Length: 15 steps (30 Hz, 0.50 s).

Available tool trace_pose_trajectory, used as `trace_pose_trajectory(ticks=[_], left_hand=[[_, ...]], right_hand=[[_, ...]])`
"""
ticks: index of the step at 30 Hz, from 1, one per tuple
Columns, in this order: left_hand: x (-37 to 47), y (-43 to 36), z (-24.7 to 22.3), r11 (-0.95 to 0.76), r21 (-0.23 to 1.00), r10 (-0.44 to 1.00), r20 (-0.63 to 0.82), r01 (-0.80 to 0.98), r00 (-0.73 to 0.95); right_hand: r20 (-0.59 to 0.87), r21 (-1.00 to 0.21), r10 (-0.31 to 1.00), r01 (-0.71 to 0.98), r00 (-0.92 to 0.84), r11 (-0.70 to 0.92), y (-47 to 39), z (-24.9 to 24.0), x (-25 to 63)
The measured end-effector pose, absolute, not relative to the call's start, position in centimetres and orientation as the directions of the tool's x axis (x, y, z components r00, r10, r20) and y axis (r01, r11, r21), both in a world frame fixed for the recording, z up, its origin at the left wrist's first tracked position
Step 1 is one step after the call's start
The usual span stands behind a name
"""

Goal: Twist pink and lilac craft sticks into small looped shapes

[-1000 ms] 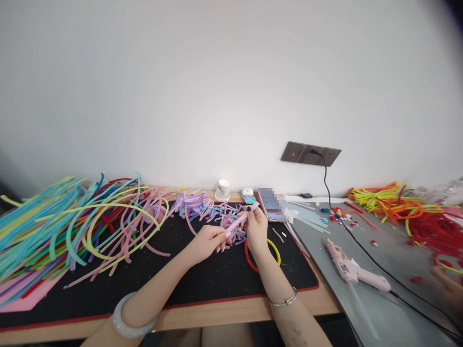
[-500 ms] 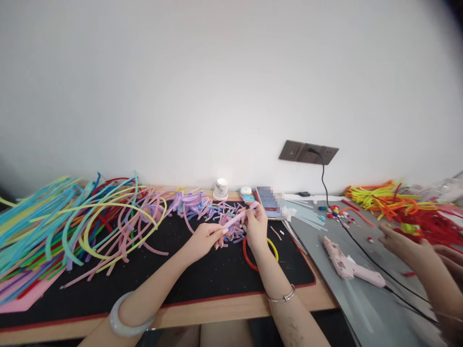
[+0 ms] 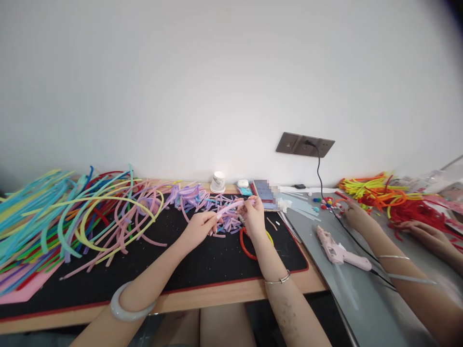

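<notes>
A pale pink-lilac pipe cleaner [image 3: 229,207] stretches between my two hands above the black mat [image 3: 202,265]. My left hand [image 3: 198,229] pinches its near-left end between thumb and fingers. At the other end, my right hand [image 3: 254,218] has its fingers closed on the strip. Beneath both hands lies a heap of short cut lilac, pink and blue pieces [image 3: 231,222]. A red and yellow loop [image 3: 247,246] rests on the mat, partly covered by my right wrist.
Long colourful pipe cleaners [image 3: 72,217] spread over the left side. A paper cup [image 3: 218,181] stands by the wall. On the grey table at right lie a pink glue gun [image 3: 340,251] with its cord and red strips [image 3: 412,212]. A co-worker's hand [image 3: 361,219] reaches in there.
The whole view has shifted slightly. My hands keep hold of the pipe cleaner, which now bends a little. The co-worker's hand has moved away toward the small pom-poms and red stick.
</notes>
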State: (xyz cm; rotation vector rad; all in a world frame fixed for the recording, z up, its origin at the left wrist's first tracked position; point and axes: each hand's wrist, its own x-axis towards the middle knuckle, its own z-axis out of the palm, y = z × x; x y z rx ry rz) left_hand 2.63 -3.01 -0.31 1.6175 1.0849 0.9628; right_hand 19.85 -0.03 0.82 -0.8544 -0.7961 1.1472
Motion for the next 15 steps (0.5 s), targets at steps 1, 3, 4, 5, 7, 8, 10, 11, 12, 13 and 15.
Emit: trace_pose_trajectory(ticks=[1,3,4,5,7,8,10,11,12,13,15], left_hand=[[2.58,-2.97,-0.30,-0.179,0.965,0.954,0.124,0.189,0.273],[2.48,-2.89,-0.33,-0.201,0.972,0.959,0.170,0.123,0.224],[2.44,-2.85,-0.35,-0.213,0.973,0.960,0.190,0.092,0.208],[2.40,-2.82,-0.38,-0.221,0.973,0.960,0.206,0.066,0.192],[2.35,-2.79,-0.42,-0.238,0.971,0.959,0.230,0.033,0.166],[2.33,-2.79,-0.41,-0.251,0.968,0.958,0.244,0.029,0.153],[2.28,-2.83,-0.30,-0.287,0.957,0.953,0.279,0.051,0.117],[2.25,-2.87,-0.20,-0.303,0.950,0.951,0.296,0.071,0.094],[2.21,-2.92,-0.08,-0.313,0.945,0.949,0.308,0.093,0.066],[2.15,-2.97,0.06,-0.317,0.942,0.948,0.315,0.114,0.033],[2.00,-3.05,0.28,-0.302,0.943,0.951,0.308,0.142,-0.026]], right_hand=[[0.091,-0.886,0.970,-0.427,0.224,0.182,-0.02,0.80,19.81],[0.076,-0.895,0.973,-0.415,0.218,0.163,-0.02,0.73,19.72],[0.064,-0.901,0.976,-0.409,0.210,0.147,-0.02,0.68,19.68],[0.050,-0.906,0.979,-0.404,0.199,0.128,-0.02,0.62,19.64],[0.015,-0.913,0.984,-0.398,0.176,0.085,0.01,0.48,19.62],[0.000,-0.915,0.986,-0.397,0.168,0.067,0.04,0.40,19.63],[-0.016,-0.922,0.989,-0.385,0.149,0.044,0.08,0.25,19.68],[-0.014,-0.928,0.990,-0.371,0.138,0.039,0.09,0.18,19.72],[-0.008,-0.935,0.992,-0.353,0.125,0.037,0.07,0.13,19.76],[-0.003,-0.943,0.994,-0.332,0.111,0.034,0.03,0.10,19.79],[-0.012,-0.953,0.996,-0.304,0.085,0.014,-0.10,0.10,19.81]])
